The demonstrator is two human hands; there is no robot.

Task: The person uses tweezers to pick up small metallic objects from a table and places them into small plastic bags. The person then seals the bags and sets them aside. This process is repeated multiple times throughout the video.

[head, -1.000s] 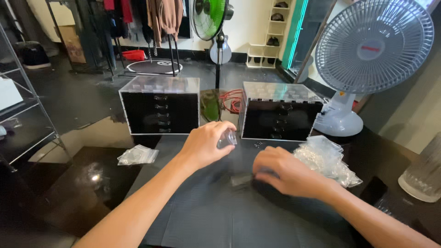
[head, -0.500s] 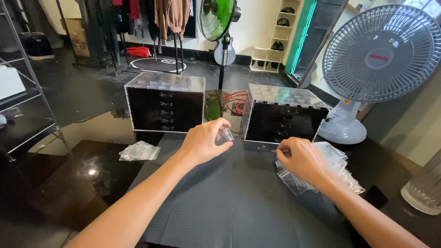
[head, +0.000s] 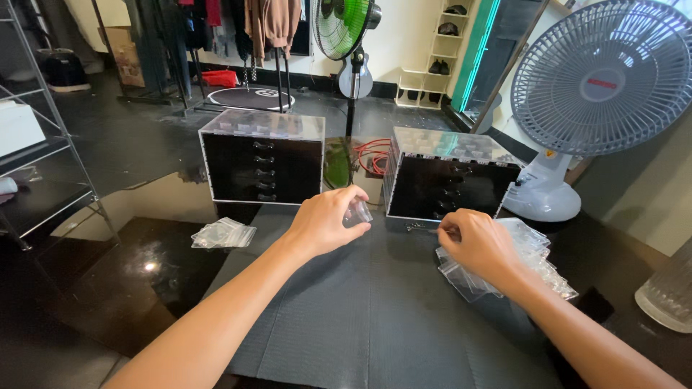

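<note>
Fig.: small clear zip bag (head: 356,212), pinched betw. thumb and fingertips of the left hand (head: 326,222), held just above the dark ribbed mat (head: 360,317), in front of the gap betw. two drawer boxes. Left hand closed round the bag; contents of the bag too small to tell.

Right hand (head: 481,246) rests on the near edge of a heap of clear bags (head: 530,263) at the mat's right side. Fingers curled, tips pressed together near some small metal parts (head: 413,227) lying at the foot of the right drawer box (head: 450,184). Whether the tips grip a part or only touch the mat: cannot tell.

Step in hand, judged from the pose: picking up small hardware w/ the right hand while the left keeps a bag ready. Next move would call for a fine pinch on a tiny part, the bag mouth held open, and both hands brought together over the mat.

Surroundings: left drawer box (head: 261,160), black front w/ clear top, stands well apart from the right one; red cable coil (head: 371,157) betw. them. A second, smaller lot of clear bags (head: 223,233) lies on the glossy black table (head: 130,288), left of the mat. Grey desk fan (head: 602,79) stands behind the right box; ribbed glass (head: 667,295) at far right edge. Green standing fan (head: 339,25) and clothes rack (head: 216,36) in backgr.
</note>
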